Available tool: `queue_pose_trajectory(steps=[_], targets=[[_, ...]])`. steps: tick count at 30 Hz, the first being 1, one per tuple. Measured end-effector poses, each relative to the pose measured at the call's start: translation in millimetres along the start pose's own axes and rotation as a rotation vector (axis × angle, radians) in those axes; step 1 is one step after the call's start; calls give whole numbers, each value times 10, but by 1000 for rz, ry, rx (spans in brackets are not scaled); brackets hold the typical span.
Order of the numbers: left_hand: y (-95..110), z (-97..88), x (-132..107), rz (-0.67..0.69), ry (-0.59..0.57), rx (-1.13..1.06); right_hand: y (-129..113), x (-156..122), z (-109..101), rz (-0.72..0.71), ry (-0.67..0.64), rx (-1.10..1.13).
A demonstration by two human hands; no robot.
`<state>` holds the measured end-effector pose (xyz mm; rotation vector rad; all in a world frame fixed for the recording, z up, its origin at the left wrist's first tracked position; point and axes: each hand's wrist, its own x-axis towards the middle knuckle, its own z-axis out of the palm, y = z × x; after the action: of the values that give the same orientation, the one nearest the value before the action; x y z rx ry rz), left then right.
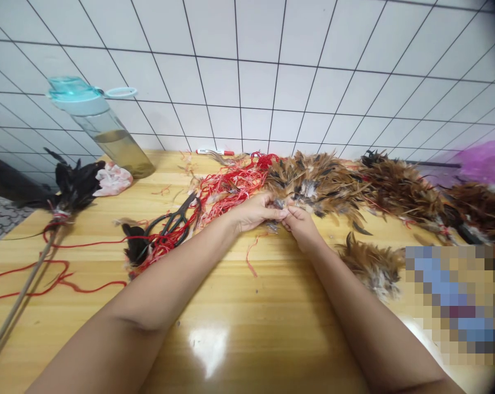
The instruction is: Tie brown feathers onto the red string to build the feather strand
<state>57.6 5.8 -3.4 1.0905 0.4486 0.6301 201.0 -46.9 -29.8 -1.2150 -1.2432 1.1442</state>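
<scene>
My left hand [255,212] and my right hand [300,225] meet at the middle of the wooden table [239,323], fingers pinched together on the quill ends of a bunch of brown feathers [313,183]. The feathers fan out away from me toward the wall. A tangle of red string [231,183] lies just left of my left hand, and a short red strand [251,254] trails under my wrists.
Black scissors [173,221] lie in the red string. A feather duster on a stick [62,205] lies at left, with a clear bottle [103,128] behind. More brown feather bunches [403,189] and a loose tuft [370,265] lie at right. A marker [214,151] rests by the tiled wall.
</scene>
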Motion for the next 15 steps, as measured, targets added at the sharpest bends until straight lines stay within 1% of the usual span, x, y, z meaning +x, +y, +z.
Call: queue_pose_trajectory(steps=[4, 7, 15], targets=[[4, 7, -9, -9, -22, -13, -33, -19, 16, 27, -58, 17], [24, 13, -24, -3, -19, -41, -51, -29, 23, 25, -67, 56], [9, -7, 7, 10, 62, -33, -78, -34, 16, -11, -110, 83]])
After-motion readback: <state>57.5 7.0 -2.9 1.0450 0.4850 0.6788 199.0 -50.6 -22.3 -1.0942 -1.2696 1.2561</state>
